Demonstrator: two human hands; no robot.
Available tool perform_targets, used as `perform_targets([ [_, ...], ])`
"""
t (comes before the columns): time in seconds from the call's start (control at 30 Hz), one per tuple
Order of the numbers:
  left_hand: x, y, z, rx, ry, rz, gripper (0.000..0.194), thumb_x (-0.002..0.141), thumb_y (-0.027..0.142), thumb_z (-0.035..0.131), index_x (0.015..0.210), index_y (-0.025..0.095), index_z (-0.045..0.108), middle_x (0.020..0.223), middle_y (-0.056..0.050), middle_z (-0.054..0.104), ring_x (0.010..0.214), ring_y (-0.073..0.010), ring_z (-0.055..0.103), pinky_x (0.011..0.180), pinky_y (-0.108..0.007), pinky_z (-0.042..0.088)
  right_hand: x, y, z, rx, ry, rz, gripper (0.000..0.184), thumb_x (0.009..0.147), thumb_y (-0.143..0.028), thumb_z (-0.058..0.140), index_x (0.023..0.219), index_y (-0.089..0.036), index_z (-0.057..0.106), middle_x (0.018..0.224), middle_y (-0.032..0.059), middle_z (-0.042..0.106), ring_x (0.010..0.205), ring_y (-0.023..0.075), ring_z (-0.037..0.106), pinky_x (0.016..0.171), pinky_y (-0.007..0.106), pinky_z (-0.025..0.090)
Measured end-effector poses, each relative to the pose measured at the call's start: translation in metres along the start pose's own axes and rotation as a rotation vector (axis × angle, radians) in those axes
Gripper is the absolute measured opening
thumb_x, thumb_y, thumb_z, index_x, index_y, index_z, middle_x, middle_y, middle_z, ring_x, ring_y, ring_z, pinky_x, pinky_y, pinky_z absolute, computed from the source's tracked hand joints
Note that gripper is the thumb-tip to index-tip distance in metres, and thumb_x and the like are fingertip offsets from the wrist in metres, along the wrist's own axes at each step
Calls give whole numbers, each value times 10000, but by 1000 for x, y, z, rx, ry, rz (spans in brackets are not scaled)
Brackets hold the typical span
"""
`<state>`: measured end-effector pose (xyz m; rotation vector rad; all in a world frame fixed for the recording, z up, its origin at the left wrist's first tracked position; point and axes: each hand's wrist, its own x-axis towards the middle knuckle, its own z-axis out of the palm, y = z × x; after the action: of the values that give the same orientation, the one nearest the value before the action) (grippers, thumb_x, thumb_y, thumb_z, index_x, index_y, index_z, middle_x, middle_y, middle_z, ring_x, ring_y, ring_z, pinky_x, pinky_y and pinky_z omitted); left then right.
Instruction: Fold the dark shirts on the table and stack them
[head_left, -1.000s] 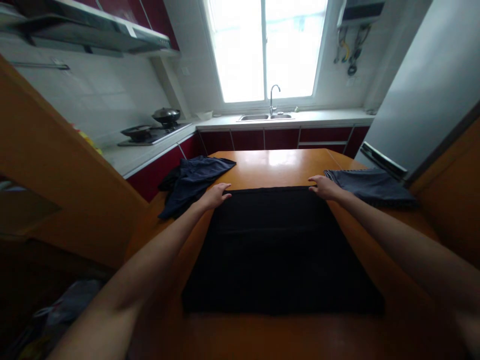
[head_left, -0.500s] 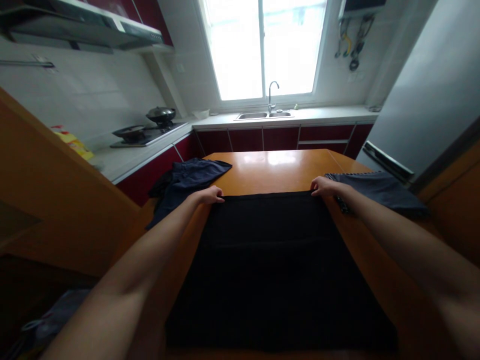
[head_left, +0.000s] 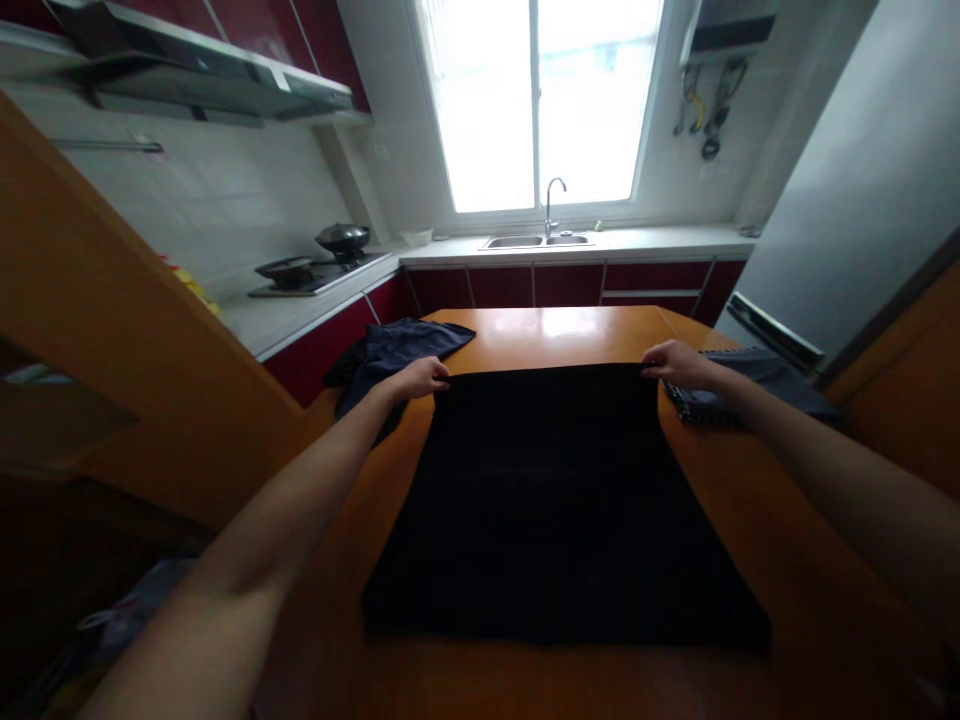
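A black garment [head_left: 555, 500] lies spread flat on an orange wooden table [head_left: 555, 335]. My left hand [head_left: 421, 378] is closed on the garment's far left corner. My right hand [head_left: 676, 362] is closed on its far right corner. Both arms reach forward along the cloth's sides. The far edge of the cloth runs straight between my two hands.
A crumpled dark blue garment [head_left: 390, 352] hangs over the table's far left corner. A folded grey-blue garment [head_left: 757, 385] lies at the far right, beside my right wrist. Beyond are a counter with a sink [head_left: 536, 240], a stove with pans [head_left: 315, 268], and a grey fridge [head_left: 847, 200] at right.
My hands went from resting flat on the far edge to gripping its corners. The far edge has shifted slightly farther across the table.
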<state>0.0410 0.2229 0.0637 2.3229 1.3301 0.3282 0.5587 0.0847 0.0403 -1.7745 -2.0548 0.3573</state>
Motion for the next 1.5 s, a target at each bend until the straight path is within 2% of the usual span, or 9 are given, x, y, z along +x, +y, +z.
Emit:
perform_targets([
  [0.2, -72, 12, -10, 121, 275, 158, 310, 798, 454, 643, 902, 174, 728, 886, -67, 726, 836, -229, 643, 822, -329, 488, -69, -31, -15, -38, 203, -119, 265, 858, -355, 594, 908, -155, 761, 844, 73, 755, 767, 226, 674, 723, 320, 489],
  [0.3, -121, 15, -5, 132, 408, 244, 294, 861, 464, 625, 923, 198, 733, 913, -55, 745, 837, -232, 673, 803, -332, 507, -112, -47, -14, -56, 314, -125, 283, 889, -369, 575, 975, -170, 757, 927, 84, 770, 844, 264, 704, 774, 360, 513],
  [0.4, -169, 16, 8, 158, 496, 340, 247, 897, 457, 626, 948, 249, 748, 940, -34, 754, 843, -221, 688, 812, -328, 520, -158, -61, -7, -66, 347, -127, 288, 927, -390, 550, 1014, -205, 754, 987, 78, 777, 878, 270, 721, 776, 356, 533],
  [0.53, -227, 15, 32, 194, 499, 504, 220, 967, 382, 573, 1031, 266, 749, 958, -27, 758, 899, -190, 690, 846, -317, 525, -213, -75, 10, -74, 389, -212, 274, 959, -395, 559, 1029, -218, 755, 1051, 88, 774, 943, 259, 720, 848, 362, 543],
  [0.7, -281, 17, 58, 198, 452, 516, 224, 988, 311, 532, 1056, 285, 744, 983, -25, 754, 916, -199, 682, 823, -331, 545, -263, -79, 39, -58, 389, -281, 237, 975, -339, 553, 1064, -257, 757, 1103, 59, 767, 1005, 245, 719, 897, 387, 558],
  [0.87, -301, 22, 75, 166, 451, 514, 227, 994, 303, 530, 1066, 283, 744, 1014, -31, 748, 936, -205, 672, 821, -345, 555, -289, -75, 55, -49, 336, -318, 322, 990, -264, 456, 1149, -289, 735, 1237, 45, 719, 1132, 245, 679, 928, 412, 562],
  [1.07, -316, 20, 77, 165, 501, 487, 230, 991, 291, 533, 1098, 294, 737, 1047, -37, 735, 971, -211, 665, 839, -356, 557, -304, -81, 48, -76, 371, -332, 333, 977, -248, 469, 1181, -331, 719, 1277, 20, 698, 1214, 244, 634, 999, 447, 535],
  [1.27, -331, 16, 94, 235, 395, 551, 257, 999, 236, 512, 1134, 298, 721, 1048, -42, 730, 963, -199, 661, 857, -351, 532, -318, -74, 64, -140, 267, -362, 386, 976, -225, 431, 1208, -358, 709, 1262, -2, 704, 1225, 241, 628, 1003, 457, 536],
  [1.5, -334, 12, 101, 224, 393, 534, 301, 999, 200, 493, 1180, 304, 709, 1038, -57, 686, 968, -197, 635, 856, -337, 515, -325, -68, 71, -192, 244, -382, 412, 972, -188, 436, 1280, -339, 666, 1322, 2, 666, 1250, 235, 609, 993, 454, 533],
])
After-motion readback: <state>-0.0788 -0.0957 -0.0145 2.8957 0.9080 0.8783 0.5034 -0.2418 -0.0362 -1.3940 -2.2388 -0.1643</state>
